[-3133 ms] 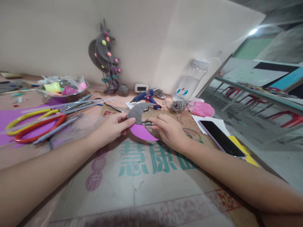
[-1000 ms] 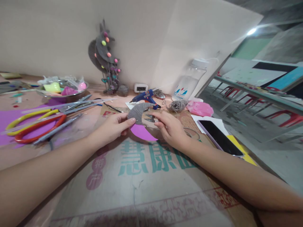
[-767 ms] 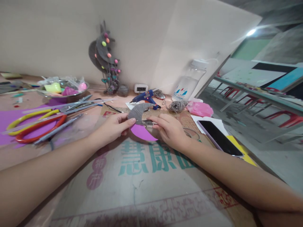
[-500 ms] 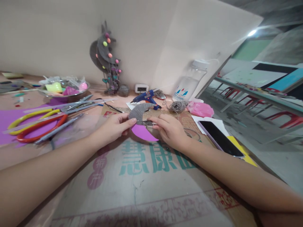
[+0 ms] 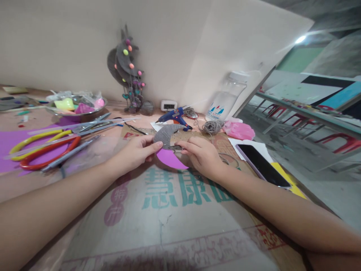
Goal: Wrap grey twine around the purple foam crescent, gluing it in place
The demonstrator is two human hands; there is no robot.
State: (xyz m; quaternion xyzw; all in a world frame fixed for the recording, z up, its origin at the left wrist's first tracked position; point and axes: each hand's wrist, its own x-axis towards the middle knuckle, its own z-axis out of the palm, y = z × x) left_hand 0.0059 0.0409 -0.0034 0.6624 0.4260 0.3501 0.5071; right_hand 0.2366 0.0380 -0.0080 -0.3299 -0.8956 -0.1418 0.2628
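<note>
Over cardboard: left hand pinches grey crescent; right hand curled beside.

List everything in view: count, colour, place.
crescent: one, grey and purple, between hands
glue gun: one, blue, behind crescent
yarn bundles: several, grey, back
scissors: one, red-yellow, left
purple sheet: one, purple, left
scraps: several, mixed, left
bowl: one, silver, back left
ornament: one, grey, back
timer: one, white, back
bottle: one, clear, right
bag: one, pink, right
phone: one, black, right
papers: several, white, yellow, right
cardboard: one, brown, under hands
stools: several, red, background right
left hand: one, bare, on crescent
right hand: one, bare, by crescent
</note>
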